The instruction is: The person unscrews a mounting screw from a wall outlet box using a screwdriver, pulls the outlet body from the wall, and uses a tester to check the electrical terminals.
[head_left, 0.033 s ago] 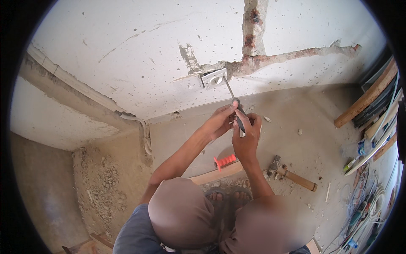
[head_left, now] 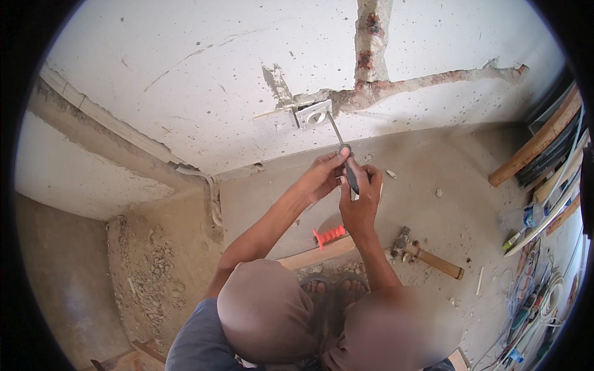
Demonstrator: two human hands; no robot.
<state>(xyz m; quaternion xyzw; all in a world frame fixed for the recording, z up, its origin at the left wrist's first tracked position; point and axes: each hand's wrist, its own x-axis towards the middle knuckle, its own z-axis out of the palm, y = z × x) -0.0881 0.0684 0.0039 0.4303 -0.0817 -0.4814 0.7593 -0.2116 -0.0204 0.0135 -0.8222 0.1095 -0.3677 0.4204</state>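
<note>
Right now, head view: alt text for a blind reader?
The left hand and right hand hold a dark-handled screwdriver, its tip at the right edge of a white electrical box in a chiselled wall. A wooden-handled hammer lies on the floor, right of an orange ribbed grip.

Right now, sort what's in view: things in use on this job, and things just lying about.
In use:
- screwdriver, held by the left hand and right hand
- white wall box, with the screwdriver's tip at its right side

Apparently just lying about:
- hammer
- red ribbed grip
- plastic bottle
- rubble
</note>
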